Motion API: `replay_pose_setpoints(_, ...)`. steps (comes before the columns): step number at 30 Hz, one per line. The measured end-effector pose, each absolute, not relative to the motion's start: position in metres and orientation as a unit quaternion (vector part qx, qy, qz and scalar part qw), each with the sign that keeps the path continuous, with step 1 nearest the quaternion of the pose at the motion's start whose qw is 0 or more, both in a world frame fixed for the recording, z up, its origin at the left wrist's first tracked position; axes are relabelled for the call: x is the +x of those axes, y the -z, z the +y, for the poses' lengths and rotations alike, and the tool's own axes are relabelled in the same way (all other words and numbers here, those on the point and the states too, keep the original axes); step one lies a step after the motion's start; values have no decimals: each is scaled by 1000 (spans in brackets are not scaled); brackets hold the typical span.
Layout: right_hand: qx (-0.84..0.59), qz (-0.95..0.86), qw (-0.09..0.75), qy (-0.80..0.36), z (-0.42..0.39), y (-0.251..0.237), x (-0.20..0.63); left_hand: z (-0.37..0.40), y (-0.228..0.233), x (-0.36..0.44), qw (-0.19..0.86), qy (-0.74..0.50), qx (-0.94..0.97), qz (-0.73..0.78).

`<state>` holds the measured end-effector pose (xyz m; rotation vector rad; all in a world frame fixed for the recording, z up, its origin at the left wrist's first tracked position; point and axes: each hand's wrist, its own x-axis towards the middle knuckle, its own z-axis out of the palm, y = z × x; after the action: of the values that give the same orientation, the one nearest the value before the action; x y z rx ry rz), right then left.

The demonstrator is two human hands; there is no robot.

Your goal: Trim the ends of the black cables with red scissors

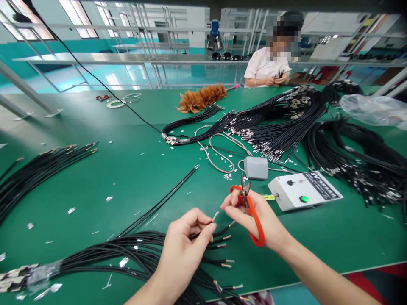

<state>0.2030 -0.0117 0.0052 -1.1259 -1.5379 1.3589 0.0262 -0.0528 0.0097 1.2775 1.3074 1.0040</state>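
left hand (186, 241) pinched shut; right hand (254, 216) curled closed, forearms converging

On the green bench (133, 169), the left hand (187, 245) pinches one black cable end (213, 218) between thumb and fingertips, its stripped tip pointing up-right. The right hand (257, 218) has a grip on orange-handled scissors (246, 203), blades upright and close together, just beside that tip. A cable bundle (127, 252) lies under the left hand, wrapped in clear tape at its left end. A white control box (305, 190) with a green button sits near the right hand, a grey pedal (256, 167) behind it. Foil scraps litter the bench. Across it, another person (270, 63) handles cables.
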Motion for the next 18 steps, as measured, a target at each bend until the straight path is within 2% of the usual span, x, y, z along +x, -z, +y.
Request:
replay_pose_setpoints(4, -421, -599, 392, -557, -20, -15, 201, -53, -3, 29, 445, -395, 594, 542)
replay_pose_setpoints(9, -408, -663, 387, -494, -20, -12, 203, -55, 2, 31, 431, -368, 620, 543)
replay_pose_setpoints(15, -301, -881, 308, -198, -10, -11, 211, -49, -3, 33, 487, -318, 607, 542)
replay_pose_setpoints(18, -251, -919, 284, -107, -11, -10, 211, -46, -3, 34, 511, -314, 585, 546)
